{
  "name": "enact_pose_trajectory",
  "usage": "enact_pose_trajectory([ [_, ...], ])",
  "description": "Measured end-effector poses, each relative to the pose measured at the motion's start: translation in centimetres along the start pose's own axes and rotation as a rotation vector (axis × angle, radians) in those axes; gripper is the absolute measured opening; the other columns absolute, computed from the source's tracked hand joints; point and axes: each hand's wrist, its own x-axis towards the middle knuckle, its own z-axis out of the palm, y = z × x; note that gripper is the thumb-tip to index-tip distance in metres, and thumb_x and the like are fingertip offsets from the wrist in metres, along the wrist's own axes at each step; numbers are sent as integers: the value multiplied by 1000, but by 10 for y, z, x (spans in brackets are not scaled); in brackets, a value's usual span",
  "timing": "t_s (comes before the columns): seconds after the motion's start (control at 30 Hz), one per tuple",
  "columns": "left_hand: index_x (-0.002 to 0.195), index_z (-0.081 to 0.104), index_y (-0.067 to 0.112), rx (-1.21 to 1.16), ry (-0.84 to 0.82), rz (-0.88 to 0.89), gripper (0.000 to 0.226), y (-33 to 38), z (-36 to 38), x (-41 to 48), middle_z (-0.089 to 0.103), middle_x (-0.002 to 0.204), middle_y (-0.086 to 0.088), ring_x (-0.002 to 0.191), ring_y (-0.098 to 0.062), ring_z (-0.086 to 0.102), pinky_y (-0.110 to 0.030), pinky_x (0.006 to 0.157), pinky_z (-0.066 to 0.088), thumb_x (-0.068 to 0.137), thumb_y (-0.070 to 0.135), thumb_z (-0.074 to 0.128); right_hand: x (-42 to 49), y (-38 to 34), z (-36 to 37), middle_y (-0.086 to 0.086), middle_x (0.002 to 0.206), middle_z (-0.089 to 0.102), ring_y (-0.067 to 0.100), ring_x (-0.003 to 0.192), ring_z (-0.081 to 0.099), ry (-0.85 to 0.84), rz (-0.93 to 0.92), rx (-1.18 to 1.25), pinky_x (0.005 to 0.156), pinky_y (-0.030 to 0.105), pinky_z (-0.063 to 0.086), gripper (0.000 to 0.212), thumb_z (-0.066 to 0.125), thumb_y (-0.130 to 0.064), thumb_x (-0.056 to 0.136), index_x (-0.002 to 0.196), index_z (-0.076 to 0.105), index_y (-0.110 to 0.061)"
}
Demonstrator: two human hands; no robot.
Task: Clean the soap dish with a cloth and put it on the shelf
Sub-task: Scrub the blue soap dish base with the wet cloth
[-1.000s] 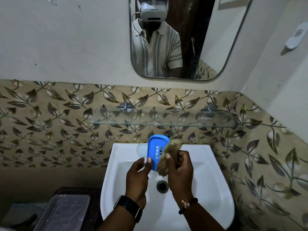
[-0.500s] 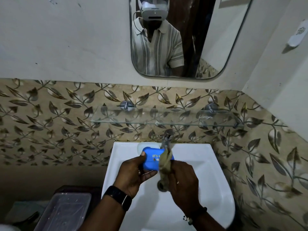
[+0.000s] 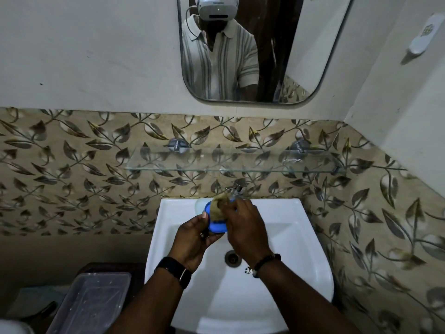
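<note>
Over the white sink (image 3: 289,237) my left hand (image 3: 192,239) grips the blue soap dish (image 3: 218,226) from its left side. My right hand (image 3: 243,227) presses a brownish cloth (image 3: 219,202) onto the dish, so most of the dish is hidden by cloth and fingers. A glass shelf (image 3: 236,162) is fixed to the leaf-patterned tiles above the sink, with nothing on it that I can see.
A chrome tap (image 3: 237,190) rises behind the hands. The drain (image 3: 232,257) lies below them. A mirror (image 3: 262,49) hangs above the shelf. A clear plastic box (image 3: 89,302) stands at the lower left. A white fitting (image 3: 421,34) is on the right wall.
The dish has gone from upright to lying flat. My right hand has moved the cloth from hanging below the dish up onto its top, and both hands have shifted slightly back towards the tap.
</note>
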Motion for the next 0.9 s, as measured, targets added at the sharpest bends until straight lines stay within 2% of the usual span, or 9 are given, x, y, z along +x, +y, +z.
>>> enact_pose_trajectory([
  [0.17,119,68,-1,-18,29,29,31,1,-7,7,72,118,-24,102,-33,73,-46,90,60,101,21,55,8,22,3,3,98,58,26,94,55,-14,227,86,72,35,51,41,39,-23,85,111,70,-27],
  [0.3,124,67,-1,-1,5,7,34,0,-5,13,74,115,-20,97,-30,72,-40,82,62,103,22,53,8,-6,9,-4,107,56,14,103,51,-59,110,233,84,30,49,31,43,-26,99,122,65,-29],
  [0.37,124,67,1,-11,-19,-2,34,0,-5,15,74,108,-15,90,-25,71,-36,78,62,104,23,51,9,-22,8,-1,102,54,19,98,51,-76,27,226,78,28,44,37,38,-32,99,124,65,-28],
  [0.47,120,69,4,8,-50,16,31,3,-7,17,75,109,-15,95,-28,70,-40,84,60,104,21,49,13,-18,4,3,97,55,23,91,52,-62,-26,163,72,29,43,38,39,-28,97,125,64,-27],
  [0.57,120,69,3,8,-59,58,29,6,-13,18,75,115,-18,106,-34,71,-49,95,55,103,18,52,18,6,3,4,100,56,26,93,54,-31,135,55,75,34,48,40,48,-19,91,127,62,-29],
  [0.67,118,69,2,18,-47,70,27,5,-15,19,75,113,-19,104,-33,72,-52,98,54,103,17,53,21,20,8,6,103,55,30,96,54,-48,273,56,77,37,51,44,50,-15,82,121,66,-27],
  [0.73,120,68,1,46,-50,64,29,4,-14,20,75,115,-20,105,-34,71,-50,97,55,103,19,53,19,9,7,4,105,55,25,99,53,-55,200,91,80,31,48,40,55,-13,86,121,66,-27],
  [0.8,119,70,3,84,-65,56,29,4,-12,22,76,112,-17,100,-29,73,-44,90,59,103,21,53,20,-7,4,-4,102,55,16,98,51,-8,110,184,81,25,41,20,52,-24,99,114,64,-32],
  [0.9,111,72,7,69,-65,50,28,6,-9,23,78,97,-9,87,-21,73,-32,75,62,103,23,51,21,-21,3,-5,95,48,18,92,48,-25,-46,192,76,30,40,22,44,-32,103,114,63,-34],
])
